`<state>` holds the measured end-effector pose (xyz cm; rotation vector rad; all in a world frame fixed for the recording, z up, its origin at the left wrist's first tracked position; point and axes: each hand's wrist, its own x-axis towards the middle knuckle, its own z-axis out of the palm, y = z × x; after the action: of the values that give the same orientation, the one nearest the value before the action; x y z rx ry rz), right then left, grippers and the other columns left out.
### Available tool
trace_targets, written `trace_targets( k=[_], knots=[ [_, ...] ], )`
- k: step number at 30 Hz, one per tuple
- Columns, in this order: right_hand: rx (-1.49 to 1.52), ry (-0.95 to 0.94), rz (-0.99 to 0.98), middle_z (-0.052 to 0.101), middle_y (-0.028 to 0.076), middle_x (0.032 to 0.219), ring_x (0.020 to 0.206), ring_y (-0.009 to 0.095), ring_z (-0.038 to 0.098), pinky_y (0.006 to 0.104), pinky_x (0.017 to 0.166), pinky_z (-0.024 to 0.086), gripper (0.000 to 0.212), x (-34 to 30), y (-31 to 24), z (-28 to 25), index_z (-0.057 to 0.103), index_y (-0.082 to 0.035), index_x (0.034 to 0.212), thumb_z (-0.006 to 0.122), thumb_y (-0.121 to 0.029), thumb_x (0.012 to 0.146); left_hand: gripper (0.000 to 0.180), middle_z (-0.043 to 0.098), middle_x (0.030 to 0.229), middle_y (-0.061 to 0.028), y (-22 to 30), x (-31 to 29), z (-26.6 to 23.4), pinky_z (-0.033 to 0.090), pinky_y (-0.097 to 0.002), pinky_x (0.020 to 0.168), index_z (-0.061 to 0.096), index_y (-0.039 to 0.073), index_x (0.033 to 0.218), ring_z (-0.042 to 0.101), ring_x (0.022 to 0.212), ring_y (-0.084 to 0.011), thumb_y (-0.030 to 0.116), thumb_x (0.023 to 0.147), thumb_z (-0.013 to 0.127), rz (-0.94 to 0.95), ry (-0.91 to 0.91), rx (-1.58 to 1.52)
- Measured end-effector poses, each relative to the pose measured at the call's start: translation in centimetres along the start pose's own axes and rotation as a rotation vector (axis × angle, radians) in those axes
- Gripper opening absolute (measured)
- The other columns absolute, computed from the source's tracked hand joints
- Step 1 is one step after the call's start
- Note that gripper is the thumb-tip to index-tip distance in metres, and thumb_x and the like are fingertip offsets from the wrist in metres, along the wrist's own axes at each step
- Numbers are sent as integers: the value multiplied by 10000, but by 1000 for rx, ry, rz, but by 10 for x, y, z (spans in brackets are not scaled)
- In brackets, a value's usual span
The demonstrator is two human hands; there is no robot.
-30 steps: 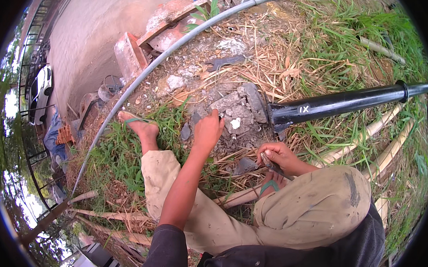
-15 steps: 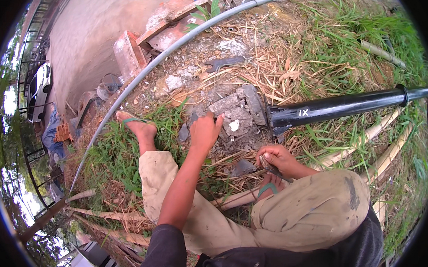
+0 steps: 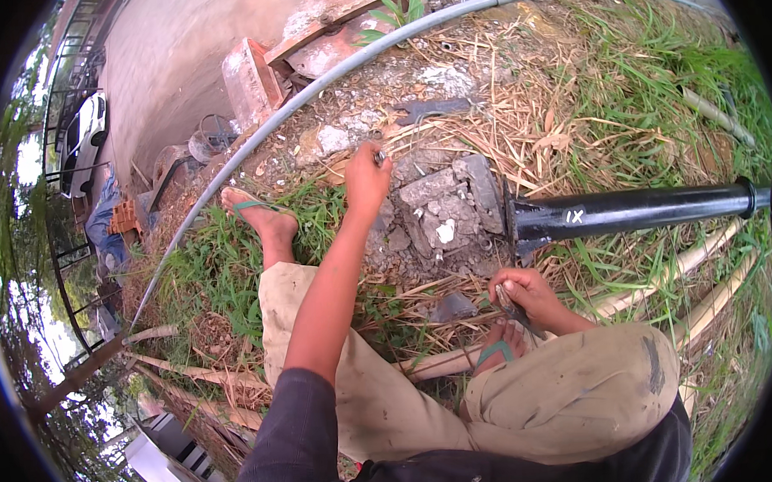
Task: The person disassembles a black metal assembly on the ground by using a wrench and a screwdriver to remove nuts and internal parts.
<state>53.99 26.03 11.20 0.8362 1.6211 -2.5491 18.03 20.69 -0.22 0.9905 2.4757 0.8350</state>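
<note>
My left hand (image 3: pixel 367 186) is raised at the left of a heap of broken grey lumps, its fingers closed around a small dark piece (image 3: pixel 379 158) whose kind I cannot make out. My right hand (image 3: pixel 531 297) rests by my knee, closed on a narrow dark tool (image 3: pixel 511 306) that slants down toward my foot; its exact kind is unclear. Between the hands lies the grey rubble block (image 3: pixel 436 206), cracked, with a white chip (image 3: pixel 445 231) on top. Against its right side stands the end plate of a black metal pole (image 3: pixel 643 210), which lies on its side.
A grey pipe (image 3: pixel 310 91) arcs across the far side. Beyond it are rusty, whitened metal pieces (image 3: pixel 254 83). A flat dark piece (image 3: pixel 436 109) lies behind the rubble, a grey shard (image 3: pixel 453 307) before it. Bamboo poles (image 3: pixel 654 272) lie at right, among grass and straw.
My left hand has lifted off the rubble's left edge and moved away from me, now closed on a small dark piece. My right hand keeps its hold beside the knee. The view has shifted slightly.
</note>
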Motion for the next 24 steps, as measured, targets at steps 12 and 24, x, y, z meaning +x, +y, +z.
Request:
trace_targets(
  k=[12,24],
  knots=[
    [155,248,129,666,46,894,807,111,592,276,739,474,500,-19,8,-34,664,2,961,532,-468,1071,277,664,1027,-242,-46,75,62,506,-528,866,629,1,1067,643,969,-457,110,852,765,38,2,177],
    [-86,137,156,692,59,876,817,151,639,302,766,495,514,0,-14,-18,681,7,963,507,-463,1079,304,695,1092,-112,-34,152,34,535,-462,901,700,86,1123,642,1074,-327,215,863,789,194,106,383]
  ],
)
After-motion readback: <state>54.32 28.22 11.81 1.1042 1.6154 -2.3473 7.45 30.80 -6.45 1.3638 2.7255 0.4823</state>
